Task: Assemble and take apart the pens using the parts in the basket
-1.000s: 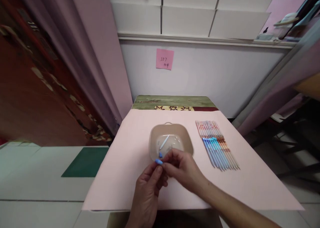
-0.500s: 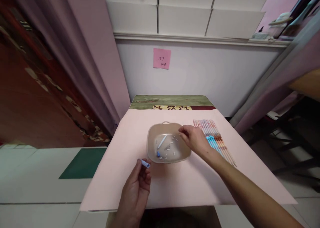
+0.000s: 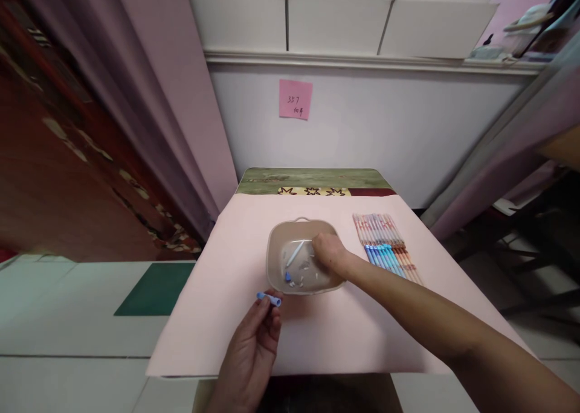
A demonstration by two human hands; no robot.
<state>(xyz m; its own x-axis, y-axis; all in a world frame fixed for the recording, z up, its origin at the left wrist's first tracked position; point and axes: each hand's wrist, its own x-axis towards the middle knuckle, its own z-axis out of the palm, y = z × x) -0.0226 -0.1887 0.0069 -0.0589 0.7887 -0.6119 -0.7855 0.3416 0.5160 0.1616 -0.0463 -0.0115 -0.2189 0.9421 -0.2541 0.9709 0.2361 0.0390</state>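
Observation:
Between the thumb and fingers of my left hand [image 3: 259, 322] is a short blue tube [image 3: 269, 299], held just in front of the basin. My right hand [image 3: 328, 251] reaches inside the beige basin [image 3: 276, 232] at its right side, fingers bent downward; whether they pinch anything is hidden. In the basin lie a pale blue pen-like stick [image 3: 295, 253], a small dark blue piece [image 3: 287, 276] and several tiny white and clear bits.
Right of the basin, several pens lie side by side in a row, with clear parts [image 3: 378, 229], blue parts [image 3: 385, 259] and brown parts. A pink cover [image 3: 226, 250] lies over the table. A pink note [image 3: 295, 99] is on the wall behind.
My right hand has moved from the basin's right rim down and left into it. My left hand has shifted slightly right, and more of the blue tube shows.

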